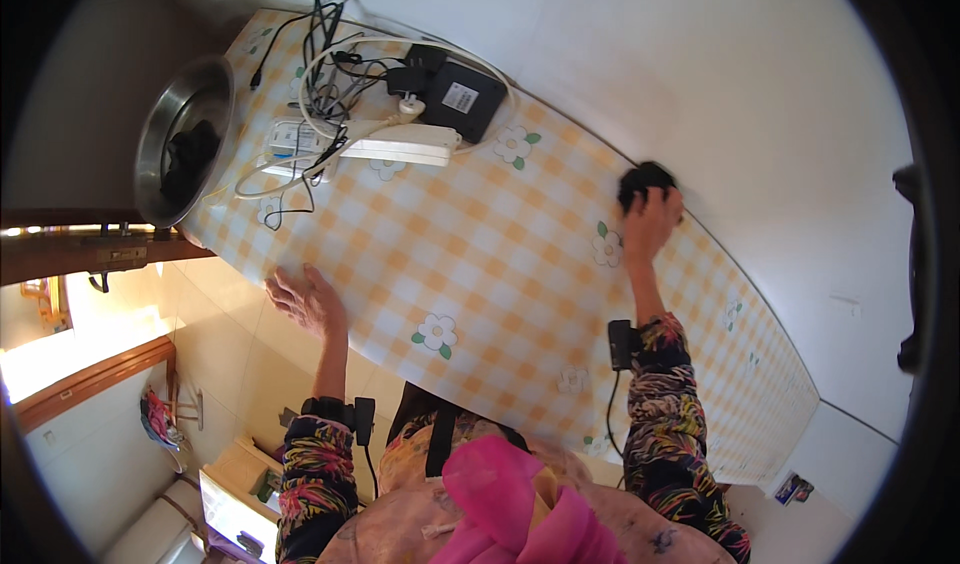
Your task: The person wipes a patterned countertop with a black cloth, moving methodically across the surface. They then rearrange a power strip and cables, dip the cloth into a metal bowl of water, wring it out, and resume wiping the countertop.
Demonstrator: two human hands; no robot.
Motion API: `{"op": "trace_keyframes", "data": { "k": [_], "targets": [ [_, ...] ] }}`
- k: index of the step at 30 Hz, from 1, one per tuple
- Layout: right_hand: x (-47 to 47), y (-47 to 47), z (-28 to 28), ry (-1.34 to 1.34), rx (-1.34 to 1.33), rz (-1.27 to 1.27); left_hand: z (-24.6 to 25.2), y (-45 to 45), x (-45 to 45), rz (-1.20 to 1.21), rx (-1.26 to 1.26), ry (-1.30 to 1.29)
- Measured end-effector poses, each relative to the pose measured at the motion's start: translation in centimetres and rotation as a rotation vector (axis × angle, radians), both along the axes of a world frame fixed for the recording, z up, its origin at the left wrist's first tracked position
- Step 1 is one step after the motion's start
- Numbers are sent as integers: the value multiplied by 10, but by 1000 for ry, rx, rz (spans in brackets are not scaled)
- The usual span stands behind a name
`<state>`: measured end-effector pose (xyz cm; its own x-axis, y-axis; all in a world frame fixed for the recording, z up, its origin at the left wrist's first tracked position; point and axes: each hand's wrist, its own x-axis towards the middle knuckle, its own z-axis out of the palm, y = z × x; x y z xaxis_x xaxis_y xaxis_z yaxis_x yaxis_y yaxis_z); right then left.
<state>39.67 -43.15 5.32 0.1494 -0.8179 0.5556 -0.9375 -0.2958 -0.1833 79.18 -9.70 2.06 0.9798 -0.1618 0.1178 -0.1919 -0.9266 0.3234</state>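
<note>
My right hand [654,219] grips a bunched black cloth [643,181], pressed to the tabletop at its back edge against the white wall. Under it is a table [465,256] covered in a yellow-and-white checked tablecloth with printed flowers. My left hand [309,301] holds nothing, its fingers apart at the table's front left edge. At the far left corner stands a stainless steel basin [225,114] with a dark, crumpled cloth [191,155] inside.
Along the back left lie a black box-shaped device [466,99] bearing a label, a white power strip [405,144], a white device [296,140], a black power adapter [407,81] and tangled cables [326,99]. The wall [675,54] borders the table's back edge.
</note>
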Motion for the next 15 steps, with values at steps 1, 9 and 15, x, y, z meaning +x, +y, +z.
{"op": "trace_keyframes", "data": {
  "k": [1,9,15],
  "targets": [
    [31,-2,1,3,-37,83,0,0,0,-2,-3,-13],
    [188,-23,12,66,66,342,1,2,-2,-44,-5,-73],
    [50,-14,19,53,24,350,2,-1,-1,-21,-37,-31]
  ]
}}
